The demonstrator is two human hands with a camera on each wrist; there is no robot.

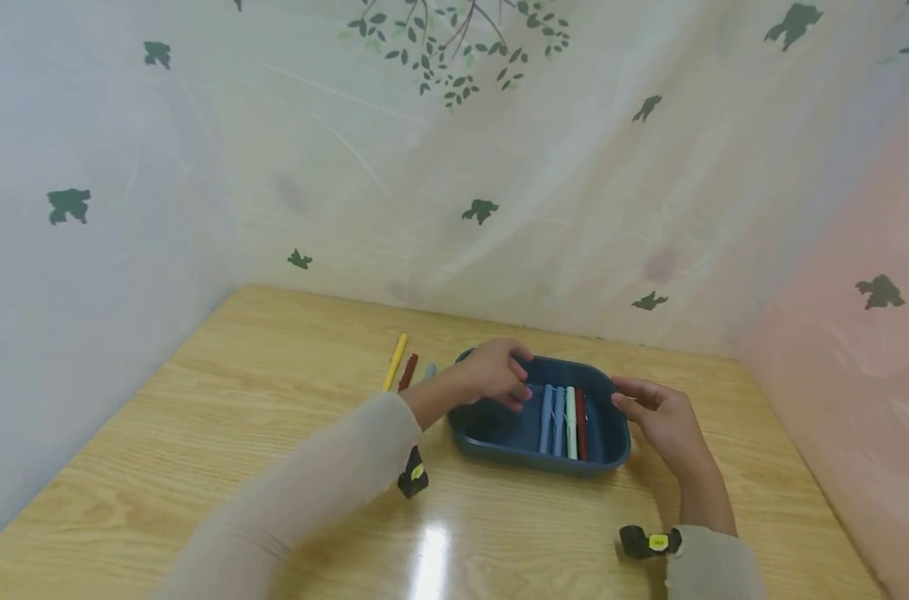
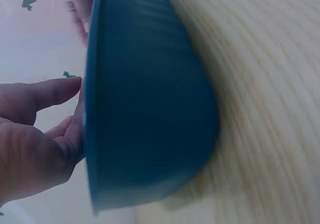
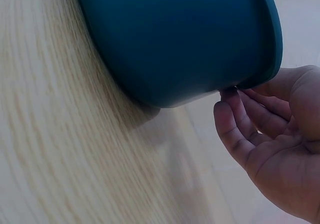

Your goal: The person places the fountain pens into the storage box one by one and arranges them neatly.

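Note:
A dark blue tray point(image 1: 532, 463) with rounded corners sits on the table, and its outer wall point(image 2: 150, 94) fills much of the left wrist view. Inside, two blue markers point(image 1: 547, 421), a pale green marker point(image 1: 571, 425) and a dark red marker point(image 1: 581, 427) lie side by side towards the right. My left hand point(image 1: 496, 372) hovers over the tray's left part, fingers loosely bent, with nothing visible in them; the tray wall hides some fingertips in the left wrist view. With thumb and fingers, my right hand point(image 1: 667, 421) pinches the tray's right end at the rim.
Left of the tray, a yellow marker point(image 1: 396, 361), a dark red marker point(image 1: 407, 372) and a pale blue-green marker point(image 1: 430, 371) lie on the wooden table point(image 1: 274, 367), partly behind my left forearm. A pale curtain point(image 1: 394, 183) with leaf and bird prints hangs behind the table.

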